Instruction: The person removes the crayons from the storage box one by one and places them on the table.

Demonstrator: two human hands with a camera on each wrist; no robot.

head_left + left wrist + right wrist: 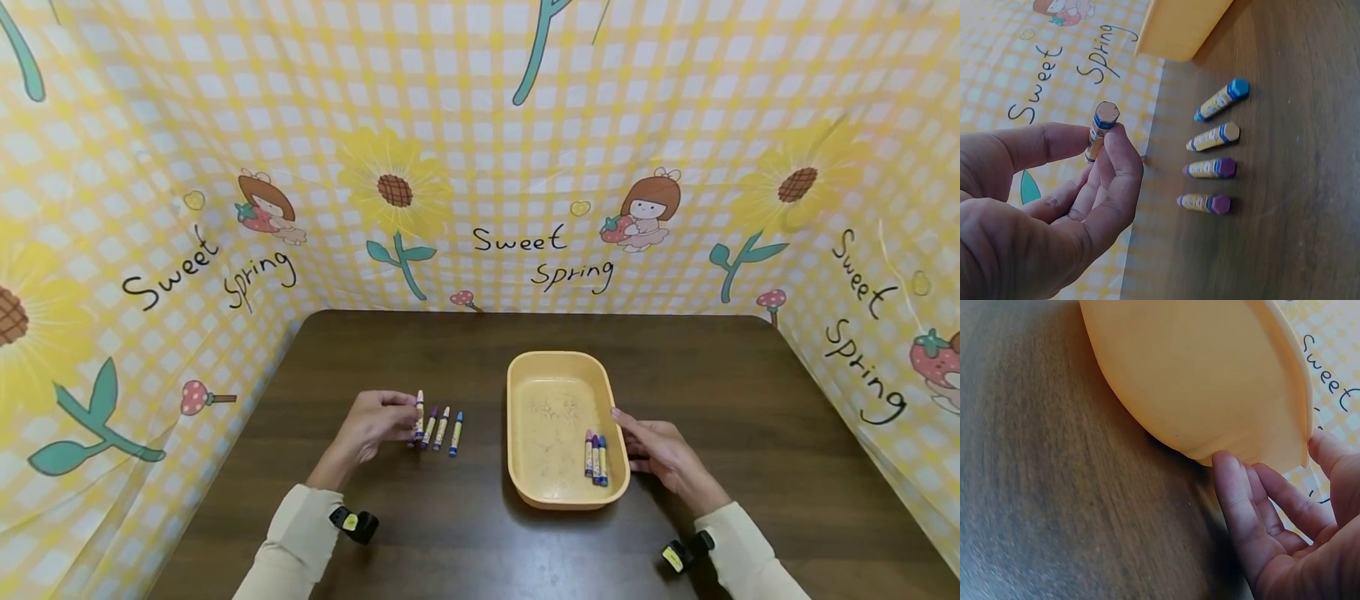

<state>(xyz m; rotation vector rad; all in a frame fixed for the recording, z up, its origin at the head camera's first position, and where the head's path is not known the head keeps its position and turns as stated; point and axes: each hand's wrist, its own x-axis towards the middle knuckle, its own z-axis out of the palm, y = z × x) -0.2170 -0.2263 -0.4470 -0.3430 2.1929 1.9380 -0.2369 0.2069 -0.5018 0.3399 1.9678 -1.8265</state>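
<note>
My left hand (377, 423) pinches a pale peach crayon (1105, 115) between thumb and fingertips, its flat end facing the left wrist camera. Beside that hand several crayons lie in a row on the table: a blue one (1223, 100), a peach one (1214, 136) and two purple ones, the nearer purple crayon (1205, 203) partly hidden in the head view. My right hand (666, 457) grips the right side of a yellow plastic tub (551, 479), thumb at its rim and fingers against the outer wall. Inside the tub, three crayons (596, 460) lie side by side at the right.
The dark wooden table (450, 542) carries everything. A yellow checked cloth (480, 183) with sunflower prints hangs behind it and along both sides. A black camera strap (356, 523) is on the left wrist, and another strap (686, 550) on the right.
</note>
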